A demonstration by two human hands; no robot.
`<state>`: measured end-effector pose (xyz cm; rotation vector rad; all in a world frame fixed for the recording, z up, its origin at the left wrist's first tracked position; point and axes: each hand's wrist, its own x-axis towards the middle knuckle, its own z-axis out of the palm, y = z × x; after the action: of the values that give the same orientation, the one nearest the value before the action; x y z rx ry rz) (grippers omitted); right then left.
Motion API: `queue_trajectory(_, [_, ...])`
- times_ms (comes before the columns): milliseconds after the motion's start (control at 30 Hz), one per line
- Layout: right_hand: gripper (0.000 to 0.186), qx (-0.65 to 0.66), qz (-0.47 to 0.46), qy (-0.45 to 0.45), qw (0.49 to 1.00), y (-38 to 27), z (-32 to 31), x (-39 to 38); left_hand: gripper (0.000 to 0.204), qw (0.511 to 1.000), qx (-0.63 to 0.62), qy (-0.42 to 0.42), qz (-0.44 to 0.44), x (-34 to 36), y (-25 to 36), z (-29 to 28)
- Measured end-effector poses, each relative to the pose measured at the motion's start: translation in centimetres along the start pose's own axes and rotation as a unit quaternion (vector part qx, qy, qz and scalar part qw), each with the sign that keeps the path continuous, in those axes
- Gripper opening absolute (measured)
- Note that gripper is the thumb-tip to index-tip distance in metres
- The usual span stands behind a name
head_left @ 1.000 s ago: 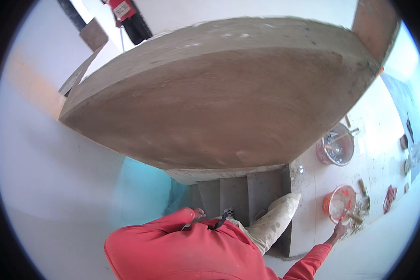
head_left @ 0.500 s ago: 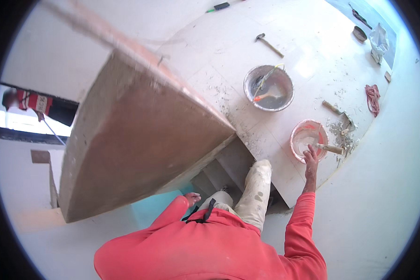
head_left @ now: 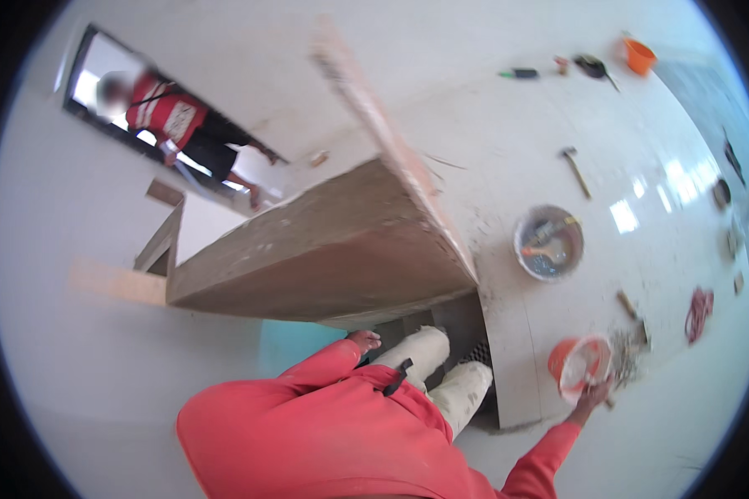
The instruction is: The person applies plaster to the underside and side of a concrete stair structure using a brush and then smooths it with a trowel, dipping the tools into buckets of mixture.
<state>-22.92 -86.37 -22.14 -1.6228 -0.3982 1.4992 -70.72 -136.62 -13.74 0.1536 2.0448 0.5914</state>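
Now your right hand point(head_left: 592, 392), stretched further out than before, grasps the orange bucket point(head_left: 580, 366) rim; your left hand point(head_left: 364, 340) rests loosely released.

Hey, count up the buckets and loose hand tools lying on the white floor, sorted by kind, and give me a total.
Orange buckets: 2, one at the right hand, and one far off
Grey buckets: 1
Hammers: 1
Trowels or scoops: 1
Green-handled tools: 1
Total: 6
Smaller bits near the rim are too blurred to count.
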Motion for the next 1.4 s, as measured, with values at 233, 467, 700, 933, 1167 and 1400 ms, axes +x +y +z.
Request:
queue_trajectory(233, [0.081, -0.158, 0.149, -0.006, 0.976, 3.5, -1.5, -3.1, 0.05, 0.992, 0.105, -0.036, -0.067, -2.2, -1.0, 0.4])
queue_trajectory(467, [0.064, -0.244, 0.122, 0.047, 0.961, 7.5, -1.9, -4.0, 0.062, 0.961, 0.21, -0.177, -0.042, -2.3, 3.2, -0.3])
queue_trajectory(700, [0.053, -0.316, 0.049, 0.055, 0.946, 7.4, 0.0, -6.9, 0.062, 0.953, 0.187, -0.234, 0.035, -0.4, 6.8, -1.0])
queue_trajectory(933, [0.046, -0.409, -0.117, -0.063, 0.903, 11.3, 1.0, -8.7, 0.063, 0.946, 0.176, -0.257, 0.089, -1.4, 14.7, -1.6])
queue_trajectory(1167, [0.056, -0.435, -0.051, -0.065, 0.897, 10.1, 2.1, -11.6, 0.059, 0.899, 0.288, -0.3, 0.137, -1.8, 20.7, 2.6])
queue_trajectory(1400, [0.033, -0.419, 0.046, -0.084, 0.903, 7.3, 0.8, -9.5, 0.061, 0.894, 0.332, -0.289, 0.087, -2.1, 28.9, 6.5])
